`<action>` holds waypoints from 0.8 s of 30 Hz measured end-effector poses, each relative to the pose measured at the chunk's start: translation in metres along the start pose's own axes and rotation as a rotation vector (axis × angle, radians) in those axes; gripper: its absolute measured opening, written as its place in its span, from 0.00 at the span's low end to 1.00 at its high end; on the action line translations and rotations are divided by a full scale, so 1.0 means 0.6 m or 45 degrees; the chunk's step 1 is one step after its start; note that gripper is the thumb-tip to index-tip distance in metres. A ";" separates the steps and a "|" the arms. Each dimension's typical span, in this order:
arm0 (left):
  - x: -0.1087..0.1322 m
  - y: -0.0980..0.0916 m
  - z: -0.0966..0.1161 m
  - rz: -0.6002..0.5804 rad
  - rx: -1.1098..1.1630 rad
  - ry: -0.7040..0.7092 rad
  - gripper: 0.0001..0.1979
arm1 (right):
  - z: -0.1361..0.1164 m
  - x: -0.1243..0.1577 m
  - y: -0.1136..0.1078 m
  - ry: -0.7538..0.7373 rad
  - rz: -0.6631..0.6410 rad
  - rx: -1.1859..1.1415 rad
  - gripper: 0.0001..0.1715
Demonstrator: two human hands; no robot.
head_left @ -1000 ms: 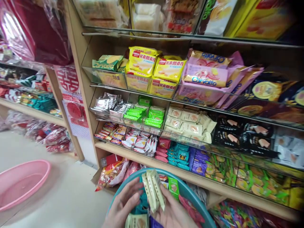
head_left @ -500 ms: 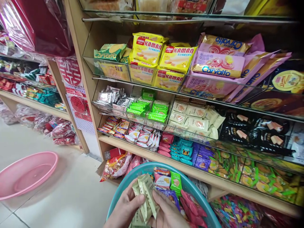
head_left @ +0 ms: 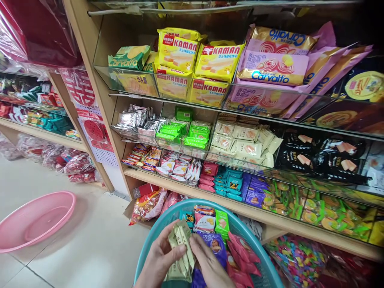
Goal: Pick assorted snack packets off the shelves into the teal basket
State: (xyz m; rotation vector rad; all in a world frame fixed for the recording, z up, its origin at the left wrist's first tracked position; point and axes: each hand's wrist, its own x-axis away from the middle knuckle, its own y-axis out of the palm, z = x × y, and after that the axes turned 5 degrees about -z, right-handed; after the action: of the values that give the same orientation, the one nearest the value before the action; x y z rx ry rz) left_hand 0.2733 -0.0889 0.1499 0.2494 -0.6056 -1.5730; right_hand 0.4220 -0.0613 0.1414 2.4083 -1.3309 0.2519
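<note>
Both of my hands hold a small stack of cream snack packets (head_left: 181, 250) over a teal basket (head_left: 260, 264) at the bottom of the view. My left hand (head_left: 159, 262) grips the stack from the left, thumb on top. From the right, my right hand (head_left: 208, 266) pinches the same stack. The basket holds several other small packets: a purple one (head_left: 215, 245), red ones (head_left: 241, 256), a green one (head_left: 221, 224) and a white-and-orange one (head_left: 204, 218).
Glass-fronted shelves (head_left: 192, 100) ahead carry yellow wafer bags (head_left: 177, 52), pink cookie bags (head_left: 273, 68), silver, green and cream packets (head_left: 240, 140). A pink basin (head_left: 33, 220) lies on the tiled floor at left. More shelving (head_left: 36, 132) runs along the far left.
The view has tilted down and moved closer to the shelves. My hands have lowered the stack of cream packets slightly into the basket, and more of the basket's packets show.
</note>
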 end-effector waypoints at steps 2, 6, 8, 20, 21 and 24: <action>-0.001 -0.003 -0.001 -0.007 -0.055 0.012 0.34 | 0.002 -0.001 0.009 -0.087 -0.059 -0.019 0.29; -0.003 -0.011 -0.006 0.000 -0.124 0.001 0.33 | 0.014 -0.008 0.024 -0.249 -0.170 -0.115 0.32; -0.001 -0.014 -0.007 -0.009 -0.115 -0.019 0.34 | 0.017 -0.008 0.023 -0.234 -0.186 -0.121 0.31; 0.010 -0.054 -0.028 -0.047 -0.091 -0.065 0.41 | 0.026 -0.009 0.031 -0.143 -0.219 0.045 0.31; 0.010 -0.056 -0.033 -0.053 -0.090 -0.060 0.40 | 0.028 -0.010 0.033 -0.132 -0.197 0.095 0.30; 0.008 -0.061 -0.042 -0.086 -0.104 -0.036 0.37 | 0.023 -0.007 0.036 -0.084 -0.107 0.296 0.29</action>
State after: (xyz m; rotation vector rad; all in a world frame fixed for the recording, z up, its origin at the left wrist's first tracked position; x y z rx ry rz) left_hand 0.2541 -0.0998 0.1109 0.1885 -0.5586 -1.6648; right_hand 0.4012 -0.0739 0.1323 2.6804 -1.2865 0.3230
